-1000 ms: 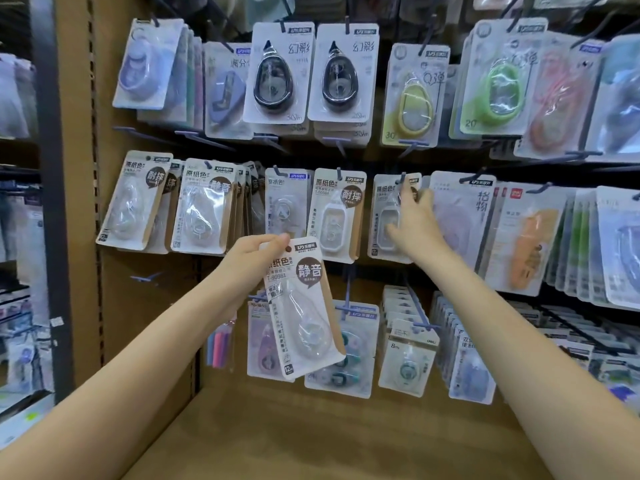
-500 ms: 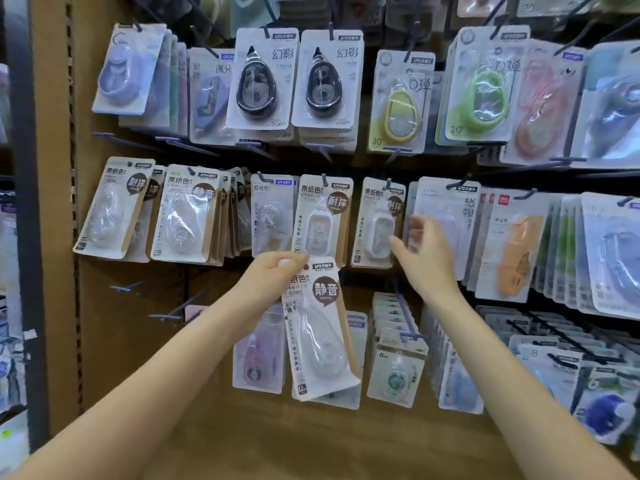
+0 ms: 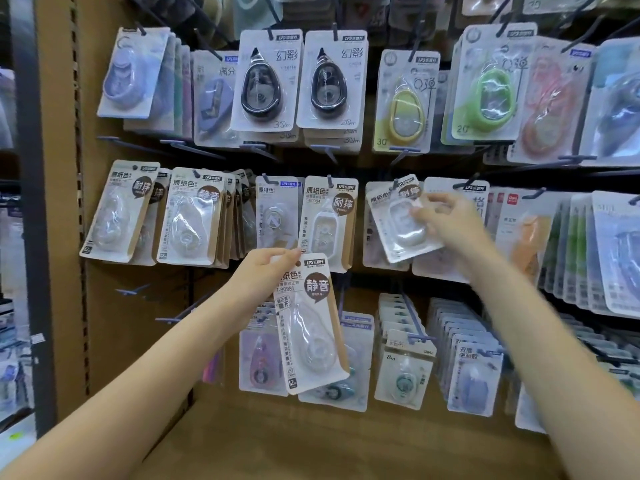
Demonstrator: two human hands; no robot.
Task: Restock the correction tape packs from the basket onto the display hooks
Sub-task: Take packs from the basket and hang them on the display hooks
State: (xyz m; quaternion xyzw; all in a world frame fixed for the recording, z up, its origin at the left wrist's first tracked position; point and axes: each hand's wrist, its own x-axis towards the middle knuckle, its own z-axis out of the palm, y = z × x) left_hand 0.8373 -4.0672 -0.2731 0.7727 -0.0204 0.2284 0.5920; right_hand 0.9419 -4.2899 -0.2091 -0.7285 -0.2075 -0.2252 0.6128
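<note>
A correction tape pack point(image 3: 311, 323) with a kraft-edged white card, a brown round label and a clear teardrop blister was held by its top left corner, hanging free in front of the lower rows, tilted slightly with its bottom toward the right. A second pack point(image 3: 398, 220) with a squarish clear blister was pinched at its right edge, tilted, its top at a middle-row display hook point(image 3: 394, 183).

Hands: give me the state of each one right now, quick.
Left hand: closed, pinching the top of a correction tape pack.
Right hand: closed, gripping a tilted pack in the middle row of hooks.
</note>
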